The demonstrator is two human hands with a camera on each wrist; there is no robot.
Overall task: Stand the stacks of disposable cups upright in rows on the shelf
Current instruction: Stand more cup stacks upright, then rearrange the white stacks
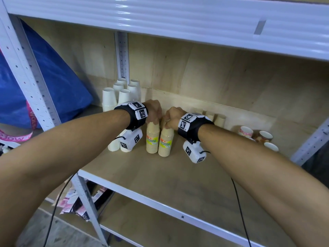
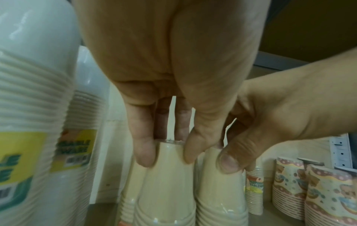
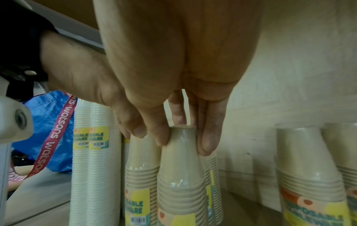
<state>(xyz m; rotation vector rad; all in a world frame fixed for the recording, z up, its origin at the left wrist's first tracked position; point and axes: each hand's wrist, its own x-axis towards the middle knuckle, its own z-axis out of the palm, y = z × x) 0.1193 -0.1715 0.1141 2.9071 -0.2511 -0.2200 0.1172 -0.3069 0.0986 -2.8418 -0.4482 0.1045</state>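
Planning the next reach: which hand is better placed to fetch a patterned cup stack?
Right. The right hand is nearer the patterned cup stacks at the shelf's right end; the left hand would have to cross over.

Dim, greenish wrist views blur at close range; head view bends at edges.

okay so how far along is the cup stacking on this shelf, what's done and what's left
Done: the white cup stacks stand upright in rows at the back left, and more beige stacks stand behind the hands. In hand: the left hand and right hand each grip the top of a beige stack, setting them side by side. Possibly left: the patterned cups at right, whose order I cannot judge.
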